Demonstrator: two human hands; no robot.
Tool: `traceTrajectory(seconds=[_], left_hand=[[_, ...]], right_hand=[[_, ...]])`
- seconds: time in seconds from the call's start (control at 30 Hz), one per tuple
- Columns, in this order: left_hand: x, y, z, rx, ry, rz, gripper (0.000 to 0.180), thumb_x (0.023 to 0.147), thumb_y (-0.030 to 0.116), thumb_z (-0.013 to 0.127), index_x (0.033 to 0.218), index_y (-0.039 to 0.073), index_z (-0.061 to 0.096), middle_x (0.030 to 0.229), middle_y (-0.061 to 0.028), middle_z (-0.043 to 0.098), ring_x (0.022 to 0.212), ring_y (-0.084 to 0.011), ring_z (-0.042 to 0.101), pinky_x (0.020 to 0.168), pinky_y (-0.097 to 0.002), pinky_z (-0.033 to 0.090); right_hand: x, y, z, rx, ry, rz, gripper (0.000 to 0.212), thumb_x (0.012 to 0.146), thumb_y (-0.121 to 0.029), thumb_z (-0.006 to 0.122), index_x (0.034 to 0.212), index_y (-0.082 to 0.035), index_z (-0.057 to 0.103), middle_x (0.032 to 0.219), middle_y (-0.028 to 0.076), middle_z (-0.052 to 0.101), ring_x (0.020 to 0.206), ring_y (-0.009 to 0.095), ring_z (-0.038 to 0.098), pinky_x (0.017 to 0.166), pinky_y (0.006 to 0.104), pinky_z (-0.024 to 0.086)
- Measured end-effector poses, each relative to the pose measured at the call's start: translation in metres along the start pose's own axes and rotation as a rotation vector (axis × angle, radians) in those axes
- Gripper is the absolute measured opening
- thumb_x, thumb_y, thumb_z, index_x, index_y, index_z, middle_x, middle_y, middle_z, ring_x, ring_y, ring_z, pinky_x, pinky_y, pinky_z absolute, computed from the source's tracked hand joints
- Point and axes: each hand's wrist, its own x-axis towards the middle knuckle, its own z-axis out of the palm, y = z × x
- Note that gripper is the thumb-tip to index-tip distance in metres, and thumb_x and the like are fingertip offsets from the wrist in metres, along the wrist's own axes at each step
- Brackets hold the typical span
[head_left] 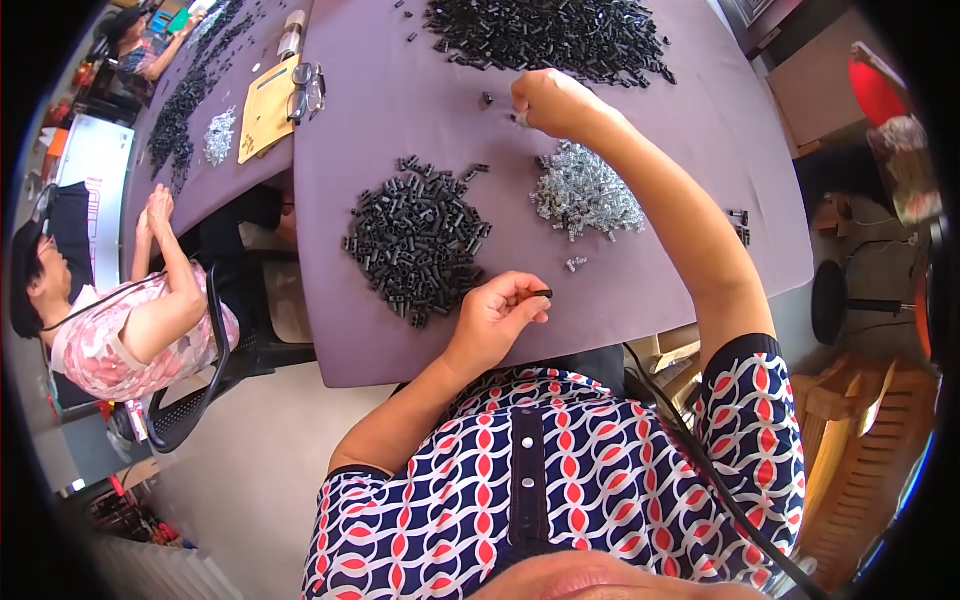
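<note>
Pinching a black plastic piece (541, 294), the left hand (497, 312) is working, the right hand (553, 104) curled, contents unclear, ten o'clock's black plastic-tube heap (415, 240) apparently pending, twelve's black plastic pile (550, 40) possibly done.

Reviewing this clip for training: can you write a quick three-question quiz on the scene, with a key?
1. What shows at the fingertips of the person's left hand?
2. True or false: the pale pile lies to the right of the nearer black pile.
3. What lies at the right edge of the flat yellow packet? A) scissors B) eyeglasses C) a cup

Key: 1. A small black piece. 2. True. 3. B.
</note>
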Motion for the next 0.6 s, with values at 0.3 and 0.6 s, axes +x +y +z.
traceTrajectory(seconds=[0.3, 0.6], left_hand=[[0.001, 0.002, -0.001, 0.023, -0.031, -0.006, 0.014, 0.095, 0.002, 0.066, 0.108, -0.002, 0.064, 0.096, -0.0062, 0.069, 0.084, -0.0128, 0.068, 0.078, -0.0253, 0.056], [0.006, 0.002, -0.015, -0.13, 0.071, -0.021, 0.018, 0.097, 0.01, 0.066, 0.109, -0.003, 0.064, 0.091, -0.0098, 0.072, 0.077, -0.016, 0.069, 0.073, -0.0287, 0.057]], right_hand=[[-0.012, 0.027, 0.023, -0.005, 0.074, -0.131, 0.02, 0.075, -0.005, 0.064, 0.094, -0.003, 0.069, 0.096, 0.016, 0.071, 0.096, 0.036, 0.068, 0.084, 0.0422, 0.055], [-0.118, -0.046, -0.005, 0.723, 0.14, -0.066, 0.016, 0.085, -0.001, 0.069, 0.101, 0.0, 0.069, 0.09, 0.009, 0.069, 0.082, 0.018, 0.067, 0.076, 0.0314, 0.055]])
